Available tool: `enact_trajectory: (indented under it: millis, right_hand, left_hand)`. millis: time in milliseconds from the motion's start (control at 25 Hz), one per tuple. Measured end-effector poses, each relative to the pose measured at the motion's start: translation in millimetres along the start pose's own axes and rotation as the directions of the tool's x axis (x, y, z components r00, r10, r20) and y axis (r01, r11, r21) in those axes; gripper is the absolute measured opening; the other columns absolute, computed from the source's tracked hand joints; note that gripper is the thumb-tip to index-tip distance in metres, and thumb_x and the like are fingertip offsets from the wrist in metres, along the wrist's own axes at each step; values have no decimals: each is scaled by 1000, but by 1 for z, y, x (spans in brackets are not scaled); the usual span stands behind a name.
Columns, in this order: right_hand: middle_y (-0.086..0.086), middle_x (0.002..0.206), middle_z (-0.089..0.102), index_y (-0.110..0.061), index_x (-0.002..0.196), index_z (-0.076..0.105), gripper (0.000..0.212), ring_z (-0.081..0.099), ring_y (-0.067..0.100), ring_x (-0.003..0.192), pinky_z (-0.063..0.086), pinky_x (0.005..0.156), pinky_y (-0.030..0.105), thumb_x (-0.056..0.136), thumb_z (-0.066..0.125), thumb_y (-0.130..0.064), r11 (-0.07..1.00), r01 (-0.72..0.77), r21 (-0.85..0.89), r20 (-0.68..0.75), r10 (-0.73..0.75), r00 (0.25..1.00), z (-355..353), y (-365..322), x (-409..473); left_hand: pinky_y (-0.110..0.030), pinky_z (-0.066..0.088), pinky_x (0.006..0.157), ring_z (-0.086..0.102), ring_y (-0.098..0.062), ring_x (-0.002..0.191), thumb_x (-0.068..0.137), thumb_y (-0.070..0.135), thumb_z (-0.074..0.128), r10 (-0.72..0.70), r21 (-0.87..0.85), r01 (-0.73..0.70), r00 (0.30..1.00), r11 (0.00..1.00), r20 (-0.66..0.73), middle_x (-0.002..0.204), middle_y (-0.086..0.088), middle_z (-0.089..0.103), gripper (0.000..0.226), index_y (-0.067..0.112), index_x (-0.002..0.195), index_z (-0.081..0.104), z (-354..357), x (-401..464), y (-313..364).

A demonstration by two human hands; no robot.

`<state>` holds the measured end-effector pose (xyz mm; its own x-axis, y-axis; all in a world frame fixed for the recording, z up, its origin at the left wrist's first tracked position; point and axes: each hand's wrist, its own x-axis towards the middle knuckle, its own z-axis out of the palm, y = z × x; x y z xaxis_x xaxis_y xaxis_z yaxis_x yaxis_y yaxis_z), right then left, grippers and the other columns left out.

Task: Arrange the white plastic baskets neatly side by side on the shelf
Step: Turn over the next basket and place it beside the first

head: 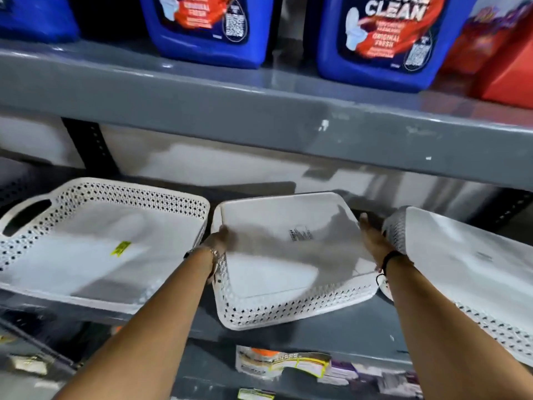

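Observation:
Three white perforated plastic baskets lie on the grey shelf [331,332]. The left basket [95,243] sits upright and carries a yellow sticker. The middle basket [288,255] is upside down, its flat bottom facing up, and is turned slightly askew. My left hand [216,246] grips its left side wall. My right hand [372,241] presses flat against its right side, in the gap beside the right basket [461,269], which is also bottom-up and tilted. The picture is blurred by motion.
A thick grey upper shelf beam [259,111] hangs low over the baskets. On it stand blue cleaner jugs [383,39] and a red pack [504,67]. Price labels [282,362] hang on the shelf's front edge. A black upright post [89,145] stands behind the left basket.

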<state>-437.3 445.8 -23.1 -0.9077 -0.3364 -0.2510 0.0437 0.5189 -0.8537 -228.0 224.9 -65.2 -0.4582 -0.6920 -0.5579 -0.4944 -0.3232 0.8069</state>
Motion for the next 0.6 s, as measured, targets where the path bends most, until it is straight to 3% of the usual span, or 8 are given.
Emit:
enact_trajectory:
  millis: [40,120,200,280,320,400,480,600]
  right_hand:
    - [17,150,31,-5,143,30,58,29,29,139,20,116,38,97,29,-41,995,-43,88,0,43,999,-2,5,3]
    - [10,132,52,-11,135,43,55,45,24,124,36,107,34,94,34,-47,963,-20,270,-17,26,1000,-6,9,3]
    - [-4,80,70,-22,93,65,46,57,18,81,54,71,22,82,46,-62,887,125,444,-150,-64,987,-15,2,-1]
    - [-8,46,58,-22,60,59,57,52,10,55,45,49,17,70,45,-76,809,174,561,-232,-48,972,-37,-13,-8]
    - [-9,43,57,-22,56,56,60,52,10,53,43,48,18,74,37,-75,779,146,610,-192,-34,981,-51,-23,-18]
    - [-6,53,66,-23,61,63,52,59,13,58,48,53,20,84,36,-61,759,71,647,-40,-60,997,-75,-36,-27]
    - [-3,51,69,-17,63,65,32,62,18,59,52,51,16,83,52,-38,861,17,509,80,-67,995,-89,-27,-35]
    - [5,47,54,-8,52,54,24,47,23,57,39,53,23,74,59,-1,998,11,64,-20,-10,1000,-85,0,-45]
  left_hand:
    - [-48,34,113,41,-37,134,96,48,29,-9,-50,8,1000,999,-24,147,-21,40,64,2,140,39,3,-6,2]
    - [-48,36,109,39,-41,134,94,54,27,-16,-129,10,999,992,-43,149,-20,37,68,7,141,37,3,-16,11]
    - [-43,35,103,38,-34,135,92,60,19,67,-225,-80,996,971,-65,146,-9,41,74,9,142,36,3,-31,34]
    - [-40,35,103,43,-21,130,88,66,16,194,-450,-178,981,875,-11,134,-1,51,77,13,134,47,-1,-46,66]
    - [-38,36,104,48,-22,127,85,69,19,245,-546,-213,970,810,-15,127,-4,59,77,14,126,55,-6,-53,81]
    - [-35,43,97,65,-23,96,87,62,31,306,-474,-324,945,819,-118,89,-4,65,56,16,84,63,-20,-56,98]
    - [-28,48,70,56,-16,53,93,38,46,306,-329,-358,931,874,-200,64,-3,53,36,18,63,50,-31,-51,95]
    - [-15,43,33,56,-10,30,92,0,48,307,-129,-315,949,940,-77,56,-14,62,18,2,75,56,-30,-59,75]
